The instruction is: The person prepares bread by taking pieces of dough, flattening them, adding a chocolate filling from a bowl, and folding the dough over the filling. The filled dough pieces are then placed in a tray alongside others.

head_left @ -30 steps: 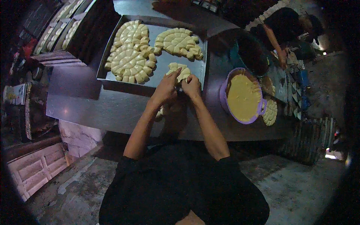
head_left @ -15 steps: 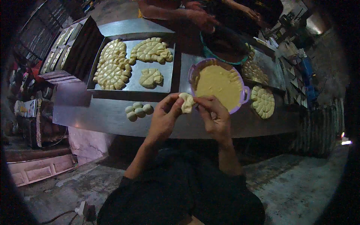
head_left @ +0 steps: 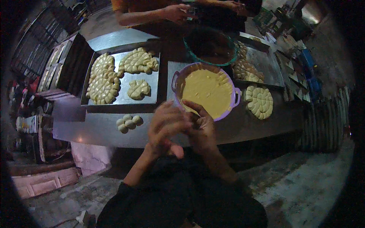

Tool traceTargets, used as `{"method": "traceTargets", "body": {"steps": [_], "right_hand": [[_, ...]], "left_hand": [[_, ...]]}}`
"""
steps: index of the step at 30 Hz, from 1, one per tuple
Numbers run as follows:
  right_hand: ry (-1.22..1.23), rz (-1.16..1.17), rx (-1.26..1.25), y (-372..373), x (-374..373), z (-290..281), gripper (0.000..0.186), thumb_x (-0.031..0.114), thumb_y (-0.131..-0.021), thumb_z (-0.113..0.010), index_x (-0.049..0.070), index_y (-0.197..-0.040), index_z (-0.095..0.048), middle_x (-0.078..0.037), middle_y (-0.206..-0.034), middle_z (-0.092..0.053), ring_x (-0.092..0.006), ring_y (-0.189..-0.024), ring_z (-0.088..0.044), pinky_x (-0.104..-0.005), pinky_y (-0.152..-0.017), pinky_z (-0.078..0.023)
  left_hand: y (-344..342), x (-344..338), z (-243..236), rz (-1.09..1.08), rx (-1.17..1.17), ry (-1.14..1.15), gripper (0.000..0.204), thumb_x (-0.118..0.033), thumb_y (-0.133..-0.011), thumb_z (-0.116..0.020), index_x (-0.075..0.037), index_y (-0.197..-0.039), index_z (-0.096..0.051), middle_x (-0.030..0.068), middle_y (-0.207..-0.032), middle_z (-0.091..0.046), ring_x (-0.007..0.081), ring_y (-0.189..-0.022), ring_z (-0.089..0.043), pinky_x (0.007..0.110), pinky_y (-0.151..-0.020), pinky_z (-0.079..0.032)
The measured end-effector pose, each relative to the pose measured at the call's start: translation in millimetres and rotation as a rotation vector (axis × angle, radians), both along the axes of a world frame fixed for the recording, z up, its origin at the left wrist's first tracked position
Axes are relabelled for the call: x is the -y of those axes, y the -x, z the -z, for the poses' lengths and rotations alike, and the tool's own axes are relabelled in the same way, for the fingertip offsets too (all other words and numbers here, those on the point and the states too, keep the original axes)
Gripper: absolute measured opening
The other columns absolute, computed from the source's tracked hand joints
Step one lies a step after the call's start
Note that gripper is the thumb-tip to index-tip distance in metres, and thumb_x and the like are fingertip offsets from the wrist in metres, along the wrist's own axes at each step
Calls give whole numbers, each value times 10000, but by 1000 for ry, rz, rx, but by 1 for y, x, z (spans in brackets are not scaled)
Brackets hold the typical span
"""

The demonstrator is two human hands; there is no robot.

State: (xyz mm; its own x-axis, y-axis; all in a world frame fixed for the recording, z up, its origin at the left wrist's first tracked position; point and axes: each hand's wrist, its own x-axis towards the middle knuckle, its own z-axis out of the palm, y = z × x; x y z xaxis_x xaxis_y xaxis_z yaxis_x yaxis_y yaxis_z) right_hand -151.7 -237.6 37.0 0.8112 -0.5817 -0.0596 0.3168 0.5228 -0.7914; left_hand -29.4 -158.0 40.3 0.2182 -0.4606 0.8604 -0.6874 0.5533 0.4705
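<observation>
My left hand [head_left: 167, 123] is blurred by motion, its fingers stretched toward my right hand and its thumb held apart. It overlaps my right hand [head_left: 203, 131], whose fingers are curled at the near rim of a purple two-handled basin [head_left: 237, 97]. A pale yellow bit [head_left: 190, 109] shows at the right hand's fingertips; whether this is dough or the filling behind cannot be made out. Thick yellow filling [head_left: 207, 89] lies in the basin. To the left, several small round dough balls [head_left: 129, 122] sit together on the metal table [head_left: 91, 127].
A metal tray [head_left: 152, 85] holds segmented dough pieces [head_left: 102, 89]. Another dough round [head_left: 259, 102] lies right of the basin. Beyond are a dark green-rimmed basin [head_left: 190, 47], a second tray [head_left: 262, 60] and another person's hand [head_left: 178, 13]. Stacked trays [head_left: 70, 68] stand at left.
The pale dough piece that both hands pinched no longer shows clearly. My left hand has swung over to my right, its fingers now stretched out. The other person's hands have moved back from the dark basin.
</observation>
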Motion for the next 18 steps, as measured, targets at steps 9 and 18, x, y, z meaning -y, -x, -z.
{"method": "traceTargets", "body": {"steps": [9,18], "right_hand": [[128,-25,-35,-75,14,-8,735,136,-828,-772,56,-1427,-354,-79,-1194,-540,-146,-1111,-533,-301,-965,-438],[1562,255,-552,-173,218,53,374,157,-928,-631,29,-1270,-552,-149,-989,-717,-296,-884,-707,-356,-812,-543]], "left_hand": [[-21,45,68,292,-1023,191,581,-526,-881,-656,-44,-1137,-456,121,-859,-614,217,-783,-621,398,-766,-533],[-108,57,110,188,-1123,-404,454,-188,-936,-651,-28,-1320,-469,83,-1172,-551,164,-1041,-554,303,-916,-454]]}}
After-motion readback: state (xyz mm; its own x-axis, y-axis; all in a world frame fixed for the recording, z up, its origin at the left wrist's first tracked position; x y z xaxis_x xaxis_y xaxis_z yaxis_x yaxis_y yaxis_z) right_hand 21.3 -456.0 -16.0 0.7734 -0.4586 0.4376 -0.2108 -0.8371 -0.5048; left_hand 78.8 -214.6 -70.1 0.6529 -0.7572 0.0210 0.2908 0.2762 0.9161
